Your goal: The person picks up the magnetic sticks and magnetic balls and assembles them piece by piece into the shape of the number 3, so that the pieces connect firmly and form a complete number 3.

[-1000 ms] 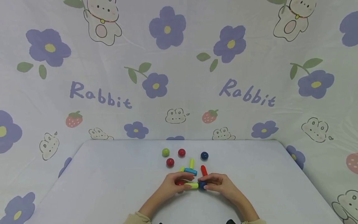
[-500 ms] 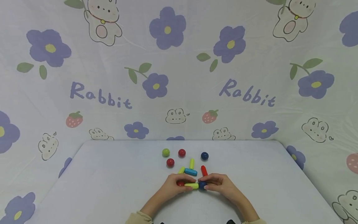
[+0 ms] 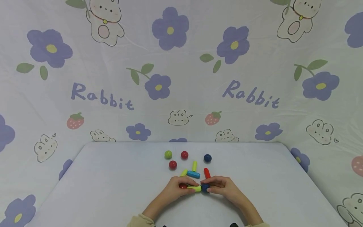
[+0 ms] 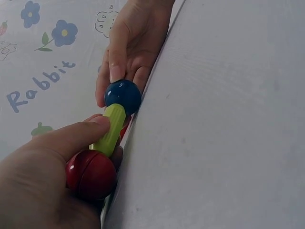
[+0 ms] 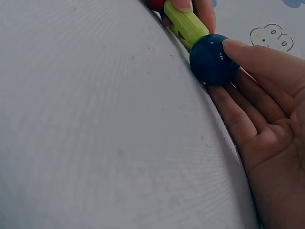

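My left hand [image 3: 180,187] pinches a yellow-green rod [image 4: 110,130] between thumb and fingers. At the rod's near end a glossy red ball [image 4: 93,174] sits beside my left palm, partly covered by the hand in the head view. A dark blue ball [image 5: 213,59] meets the rod's other end. My right hand [image 3: 223,186] pinches that blue ball, its thumb on one side and its fingers on the other. Just beyond the hands, a red rod [image 3: 207,172] lies partly behind my right fingers, and another yellow-green rod [image 3: 184,172] pokes out behind my left fingers.
A blue rod [image 3: 193,174] lies beyond the hands, an upper yellow-green rod [image 3: 194,165] at its back side. Farther back on the white table [image 3: 113,189] are a green ball [image 3: 168,154], two red balls [image 3: 184,154] and another dark blue ball [image 3: 207,158]. A patterned cloth [image 3: 187,63] hangs behind.
My left hand has shifted slightly right along the rod, its fingers now nearer the blue ball. More of the yellow-green rod behind that hand shows. My right hand stays put.
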Demonstrator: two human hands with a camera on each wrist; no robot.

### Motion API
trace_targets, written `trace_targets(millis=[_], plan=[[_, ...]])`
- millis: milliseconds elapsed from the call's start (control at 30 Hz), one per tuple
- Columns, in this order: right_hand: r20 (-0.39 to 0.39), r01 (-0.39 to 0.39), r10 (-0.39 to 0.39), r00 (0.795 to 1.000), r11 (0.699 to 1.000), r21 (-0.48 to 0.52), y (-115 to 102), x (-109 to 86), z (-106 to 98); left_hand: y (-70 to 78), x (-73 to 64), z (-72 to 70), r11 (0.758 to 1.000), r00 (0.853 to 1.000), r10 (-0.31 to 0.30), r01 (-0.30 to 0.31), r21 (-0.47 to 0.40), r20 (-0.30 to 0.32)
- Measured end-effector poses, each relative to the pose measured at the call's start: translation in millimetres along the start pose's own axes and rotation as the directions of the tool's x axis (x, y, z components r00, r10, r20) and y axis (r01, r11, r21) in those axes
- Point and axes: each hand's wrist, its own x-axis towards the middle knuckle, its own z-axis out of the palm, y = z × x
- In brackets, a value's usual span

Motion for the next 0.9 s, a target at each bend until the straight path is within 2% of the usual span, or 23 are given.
trace_targets(millis=[633,733,900], plan=[[-0.065,-0.026,0.028,0.997,0.999,0.034,-1.4,-1.1,-0.5,-0.4,-0.1,-2.6,1.000,0.999,0.012,-0.012,-0.002,0.038],[-0.099,-0.029,0.032,0.995,0.999,0.025,-2.5,-1.0,-0.5,0.8,-1.0,-2.9,1.000,0.999,0.015,-0.015,0.002,0.041],[-0.210,-0.013,0.012,0.978,1.000,-0.002,-4.2,0.7,-0.6,1.8,-1.3,-3.5,1.000,0.999,0.013,-0.013,-0.003,0.044]])
